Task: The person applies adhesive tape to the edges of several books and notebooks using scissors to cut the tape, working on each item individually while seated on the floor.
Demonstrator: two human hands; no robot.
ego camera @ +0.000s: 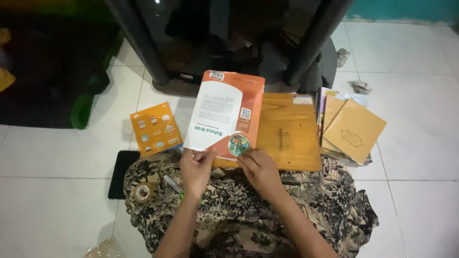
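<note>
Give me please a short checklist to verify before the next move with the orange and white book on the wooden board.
1. Both hands on the book: ok; left hand and right hand pinch the near edge of the orange and white book.
2. Book supported: ok; it lies on the wooden board.
3. Tape roll within reach: ok, on the patterned cloth by the left hand.
4. Small orange book out of the way: ok, apart on the floor.
5. Brown books stable: cannot tell.
</note>
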